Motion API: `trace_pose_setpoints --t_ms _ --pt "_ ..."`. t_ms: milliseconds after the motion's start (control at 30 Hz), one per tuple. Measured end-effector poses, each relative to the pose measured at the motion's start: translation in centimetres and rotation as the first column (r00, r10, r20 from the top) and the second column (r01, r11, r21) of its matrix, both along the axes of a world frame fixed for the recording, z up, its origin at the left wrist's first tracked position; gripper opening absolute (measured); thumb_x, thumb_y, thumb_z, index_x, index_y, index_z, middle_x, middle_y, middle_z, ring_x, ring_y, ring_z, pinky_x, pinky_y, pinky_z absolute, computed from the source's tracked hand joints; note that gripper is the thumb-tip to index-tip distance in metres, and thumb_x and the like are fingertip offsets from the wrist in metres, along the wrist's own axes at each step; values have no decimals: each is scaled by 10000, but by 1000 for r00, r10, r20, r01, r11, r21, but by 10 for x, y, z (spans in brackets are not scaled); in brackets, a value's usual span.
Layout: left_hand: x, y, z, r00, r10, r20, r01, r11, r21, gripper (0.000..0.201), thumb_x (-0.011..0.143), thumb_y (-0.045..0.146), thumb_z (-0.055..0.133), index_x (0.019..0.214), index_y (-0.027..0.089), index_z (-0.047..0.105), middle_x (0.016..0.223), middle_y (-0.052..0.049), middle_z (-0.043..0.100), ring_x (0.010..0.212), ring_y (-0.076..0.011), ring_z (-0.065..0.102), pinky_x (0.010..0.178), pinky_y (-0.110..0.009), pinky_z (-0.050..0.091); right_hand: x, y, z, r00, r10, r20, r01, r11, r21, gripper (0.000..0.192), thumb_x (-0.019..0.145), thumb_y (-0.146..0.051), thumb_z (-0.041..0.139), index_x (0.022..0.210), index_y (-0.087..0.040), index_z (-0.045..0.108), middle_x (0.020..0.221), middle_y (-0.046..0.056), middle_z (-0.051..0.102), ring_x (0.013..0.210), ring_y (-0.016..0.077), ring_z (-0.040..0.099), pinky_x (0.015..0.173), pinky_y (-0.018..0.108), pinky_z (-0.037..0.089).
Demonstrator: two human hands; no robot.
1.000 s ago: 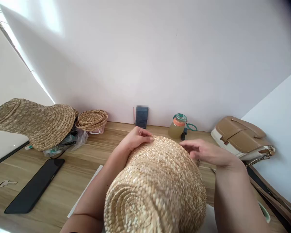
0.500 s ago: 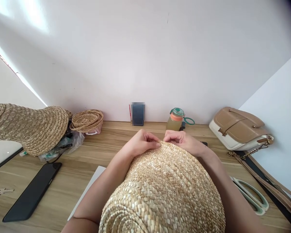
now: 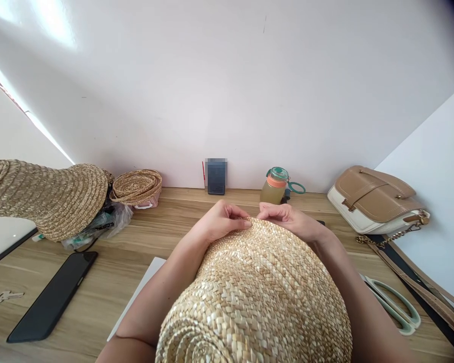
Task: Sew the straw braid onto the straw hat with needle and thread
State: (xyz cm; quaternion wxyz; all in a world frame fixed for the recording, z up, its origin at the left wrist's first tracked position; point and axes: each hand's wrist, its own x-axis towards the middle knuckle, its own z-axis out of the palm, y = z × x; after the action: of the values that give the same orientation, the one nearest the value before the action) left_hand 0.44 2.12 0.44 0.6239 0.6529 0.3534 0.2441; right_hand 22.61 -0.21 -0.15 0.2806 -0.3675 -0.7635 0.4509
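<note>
Both hands are up at the far edge of the woven straw hat (image 3: 257, 297), which fills the near centre of the view, crown toward the camera, lying over the wooden worktop (image 3: 166, 227). The left hand (image 3: 221, 222) curls over the braid, its fingers (image 3: 239, 222) pressed together and pinching the hat's far rim. Right beside it, the right hand (image 3: 287, 219) does the same, fingers bunched and nipping that same edge, the two sets of fingertips nearly touching. Under the left forearm a white sheet (image 3: 144, 287) pokes out on the worktop. Far left, a stack of straw hats (image 3: 49, 196) lies tipped on its side over a crumpled plastic bag (image 3: 106, 224), with a coil of straw braid (image 3: 136, 185) just beside it against the wall. A black phone (image 3: 53, 296) lies flat at the near left, a small key (image 3: 7, 296) well left of it. Against the far wall stand a small dark box (image 3: 216, 176) and a bottle with an orange and green lid (image 3: 274, 185). Over on the right, a tan and white handbag (image 3: 376, 199) sits with its strap trailing near, and pale green scissors (image 3: 395, 305) lie just beside the right forearm.
</note>
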Motion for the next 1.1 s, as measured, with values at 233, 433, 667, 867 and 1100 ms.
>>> trace_pose_setpoints --t_ms 233,433,667,867,1100 --pt "-2 0 3 999 36 37 -34 997 -64 265 641 308 761 807 102 754 724 -51 709 609 -123 573 587 -227 421 0 2 -2 999 6 -43 -10 994 -107 370 856 -520 552 909 -189 707 763 -11 413 713 131 407 690 277 339" --pt "-2 2 0 999 30 33 -28 998 -58 250 666 285 744 831 98 753 738 -57 713 619 -124 581 589 -226 426 -2 2 -1 999 -17 -38 11 991 -133 407 827 -562 566 892 -184 701 771 -12 412 702 130 410 683 277 347" --pt "1 1 -2 999 20 46 -17 998 -65 222 659 265 741 805 99 753 692 -45 700 579 -107 554 553 -214 397 1 5 -7 999 -43 -24 42 998 -51 377 838 -536 570 820 -190 719 737 -15 370 668 120 383 636 270 326" --pt "2 2 -5 999 25 44 -22 997 -70 219 657 266 737 800 100 749 700 -49 701 581 -115 565 551 -221 402 -1 4 -4 999 -54 5 54 998 -40 354 834 -519 579 826 -194 719 734 -17 376 657 121 389 626 271 320" --pt "2 3 -6 999 22 41 -20 998 -56 226 665 273 733 804 95 748 689 -47 697 574 -109 555 548 -220 397 -4 4 -2 999 -48 -14 46 995 -93 376 810 -542 598 792 -178 693 736 -20 375 658 120 379 626 269 309"
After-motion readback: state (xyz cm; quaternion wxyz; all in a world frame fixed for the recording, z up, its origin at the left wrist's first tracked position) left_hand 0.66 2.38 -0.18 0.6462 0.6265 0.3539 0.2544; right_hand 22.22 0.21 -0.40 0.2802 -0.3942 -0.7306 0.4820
